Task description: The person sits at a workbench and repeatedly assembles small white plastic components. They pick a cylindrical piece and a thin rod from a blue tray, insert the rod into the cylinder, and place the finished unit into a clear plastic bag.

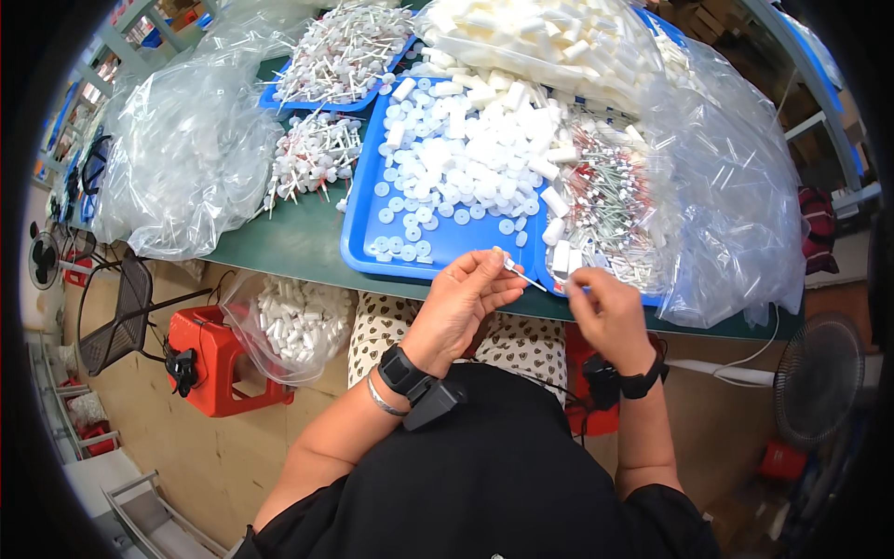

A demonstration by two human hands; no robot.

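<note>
My left hand (470, 291) is closed over the front edge of the blue tray (358, 244). Its thumb and fingers pinch a thin white stick (529, 277) that points toward my right hand. To the right, my right hand (610, 307) has its fingers curled together in front of white cylinders (561, 255). What its fingertips hold, if anything, I cannot make out. Translucent white discs (424, 216) with centre holes lie loose in the tray beyond my left hand. Thin metal pins with red and white parts (610, 191) are heaped beyond my right hand.
Assembled white sticks (340, 56) fill a blue tray at the back left, with another pile (317, 154) before it. Clear plastic bags (186, 158) flank the green table (289, 233). Below are a red stool (209, 359), a bag of white cylinders (298, 321) and a fan (819, 377).
</note>
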